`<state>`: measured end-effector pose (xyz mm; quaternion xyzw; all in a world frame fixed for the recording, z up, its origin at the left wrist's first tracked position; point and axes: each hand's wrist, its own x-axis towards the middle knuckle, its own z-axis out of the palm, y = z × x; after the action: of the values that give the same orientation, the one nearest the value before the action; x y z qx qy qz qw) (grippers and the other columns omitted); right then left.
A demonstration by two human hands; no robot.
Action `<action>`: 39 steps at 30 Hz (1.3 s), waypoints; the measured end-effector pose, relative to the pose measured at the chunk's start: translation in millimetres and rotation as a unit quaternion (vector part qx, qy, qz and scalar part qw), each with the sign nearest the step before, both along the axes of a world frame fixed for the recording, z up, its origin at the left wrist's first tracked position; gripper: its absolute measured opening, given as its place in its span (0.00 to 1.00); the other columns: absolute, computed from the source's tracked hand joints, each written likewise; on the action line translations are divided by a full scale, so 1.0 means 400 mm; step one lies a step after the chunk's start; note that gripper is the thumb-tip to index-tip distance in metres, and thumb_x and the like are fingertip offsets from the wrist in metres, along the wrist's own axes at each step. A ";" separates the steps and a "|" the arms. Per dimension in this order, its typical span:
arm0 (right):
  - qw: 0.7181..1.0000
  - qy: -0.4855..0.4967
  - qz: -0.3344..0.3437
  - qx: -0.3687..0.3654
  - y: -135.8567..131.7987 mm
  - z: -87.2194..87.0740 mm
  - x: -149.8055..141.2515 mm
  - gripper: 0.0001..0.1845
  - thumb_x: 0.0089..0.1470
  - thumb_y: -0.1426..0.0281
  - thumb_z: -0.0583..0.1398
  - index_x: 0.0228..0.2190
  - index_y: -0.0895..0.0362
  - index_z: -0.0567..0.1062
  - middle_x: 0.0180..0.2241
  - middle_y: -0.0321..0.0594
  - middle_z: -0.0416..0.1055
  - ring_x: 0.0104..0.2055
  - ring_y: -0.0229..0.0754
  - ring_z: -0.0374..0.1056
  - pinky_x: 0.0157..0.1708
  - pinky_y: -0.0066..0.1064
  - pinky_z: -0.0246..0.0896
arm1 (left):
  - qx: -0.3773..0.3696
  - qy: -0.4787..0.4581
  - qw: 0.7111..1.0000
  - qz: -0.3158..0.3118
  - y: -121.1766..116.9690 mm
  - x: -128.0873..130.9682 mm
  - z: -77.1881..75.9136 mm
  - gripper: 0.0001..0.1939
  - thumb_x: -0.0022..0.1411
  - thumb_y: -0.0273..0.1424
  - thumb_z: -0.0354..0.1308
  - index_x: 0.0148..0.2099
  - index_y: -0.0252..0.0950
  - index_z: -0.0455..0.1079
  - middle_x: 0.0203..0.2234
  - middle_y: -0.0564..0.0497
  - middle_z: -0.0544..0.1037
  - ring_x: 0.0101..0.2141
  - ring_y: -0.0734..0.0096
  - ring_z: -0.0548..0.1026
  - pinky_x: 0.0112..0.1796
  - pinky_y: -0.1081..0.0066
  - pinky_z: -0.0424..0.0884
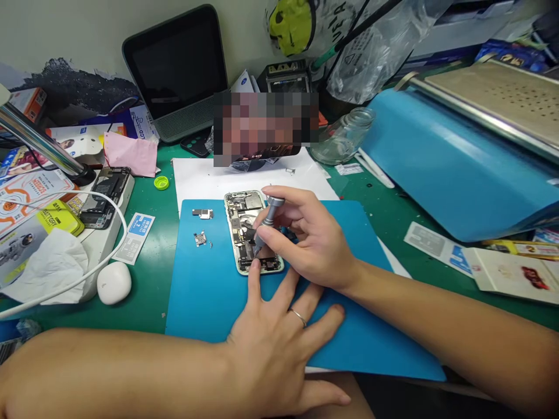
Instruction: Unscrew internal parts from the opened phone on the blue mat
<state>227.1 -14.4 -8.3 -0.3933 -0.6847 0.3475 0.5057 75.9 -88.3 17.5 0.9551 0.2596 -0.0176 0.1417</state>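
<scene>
Opened smartphone (250,233), its back off and its dark boards and silver frame showing, lies lengthwise near the top middle of a large blue rubber work mat (205,291). That mat rests on a white paper sheet (205,177), which lies on the green bench top (155,279).

To the right stands a big blue-fronted machine with a perforated metal plate (458,163). At the back leans a dark grey tablet-like screen (177,75), and a clear glass jar (345,137) sits right of centre.

Left hand (279,343), with a ring on one finger, lies flat and spread wide on the mat, its forefinger tip touching the phone's lower edge. Right hand (305,238) is curled narrowly around a slim grey metal screwdriver (266,224), tip down on the lower part of the phone.

A white egg-shaped earbud case (113,283) sits on the bench left of the mat. On the mat, left of the phone, lie two small metal phone parts (201,226), apart from it. A small lime-green cap (161,183) lies by the paper's upper left corner.
</scene>
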 end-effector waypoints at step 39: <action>1.000 0.003 -0.004 -0.011 0.004 0.000 0.000 0.23 0.63 0.71 0.63 0.58 0.52 0.66 0.38 0.38 0.77 0.38 0.40 0.76 0.40 0.35 0.78 | -0.006 0.000 1.000 0.001 0.000 0.001 -0.002 0.39 0.71 0.56 0.52 0.74 0.40 0.53 0.74 0.43 0.56 0.73 0.42 0.48 0.67 0.29 0.50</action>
<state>227.1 -13.0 -8.5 -0.4000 -0.6778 0.3543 0.5051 76.3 -88.1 16.8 0.9540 0.2603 -0.0189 0.1475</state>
